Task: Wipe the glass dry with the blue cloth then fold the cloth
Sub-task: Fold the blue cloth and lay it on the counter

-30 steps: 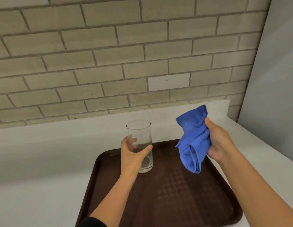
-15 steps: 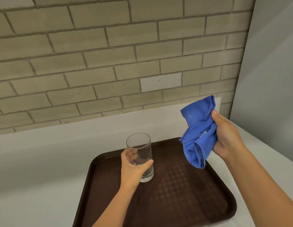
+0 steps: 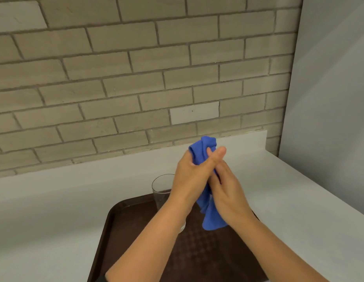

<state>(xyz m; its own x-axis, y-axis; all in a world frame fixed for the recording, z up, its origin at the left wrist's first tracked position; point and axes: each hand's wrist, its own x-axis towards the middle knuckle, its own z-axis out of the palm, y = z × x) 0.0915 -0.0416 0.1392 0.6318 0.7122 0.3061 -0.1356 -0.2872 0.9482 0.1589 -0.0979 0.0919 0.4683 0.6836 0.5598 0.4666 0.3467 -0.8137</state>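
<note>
Head view, the only one. Both hands meet over the far half of the tray, pressed together around the blue cloth [image 3: 210, 215]. The left hand [image 3: 190, 180] is closed on the cloth's upper part: its fingers curl over the bunched top, which pokes out above the knuckles at about 12 o'clock from the hand, and its thumb [image 3: 216, 154] lies stretched along the front, pointing toward 1 o'clock. The right hand [image 3: 228, 192] lies against the cloth from the 3 o'clock side, its fingers flat and close together along the fabric and touching the left hand near the thumb; the palm side is turned away, so how firmly it clamps the cloth cannot be told, only that it is in contact with it. The rest of the cloth hangs down between the two wrists, its loose end dangling at 6 o'clock from the hands, above the tray surface.

The glass [image 3: 161, 191] stands upright on the brown tray [image 3: 108, 231], at roughly 9 o'clock from the left wrist. Neither hand holds it. The left forearm crosses in front of its right side and base, so only the rim and left wall show; whether arm and glass touch cannot be told.

The tray rests on a white counter [image 3: 55, 210], with a brick wall [image 3: 116, 78] at 12 o'clock behind it.
</note>
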